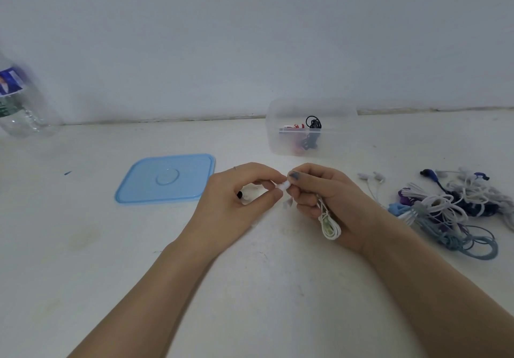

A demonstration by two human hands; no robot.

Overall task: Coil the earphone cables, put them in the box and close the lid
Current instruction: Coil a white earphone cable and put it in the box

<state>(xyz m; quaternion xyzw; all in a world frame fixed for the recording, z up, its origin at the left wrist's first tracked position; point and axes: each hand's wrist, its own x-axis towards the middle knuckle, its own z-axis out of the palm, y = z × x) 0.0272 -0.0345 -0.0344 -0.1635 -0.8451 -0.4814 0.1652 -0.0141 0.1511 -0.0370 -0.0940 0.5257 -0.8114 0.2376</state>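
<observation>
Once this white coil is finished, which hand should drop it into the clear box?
Probably the right hand: it already grips the white earphone coil, and the open clear box sits just beyond it on that side. The left hand only pinches the cable's end, nearer the blue lid.

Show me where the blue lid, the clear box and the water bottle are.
blue lid (pixel 166 178): head view, raised circle at its centre.
clear box (pixel 333 146): head view, front wall.
water bottle (pixel 16 98): head view, labelled body.

Blue and white label (pixel 10 82) on a clear plastic bottle (pixel 22 101) at far left, print too blurred to read, no other text, brand, number or sign legible anywhere
</observation>
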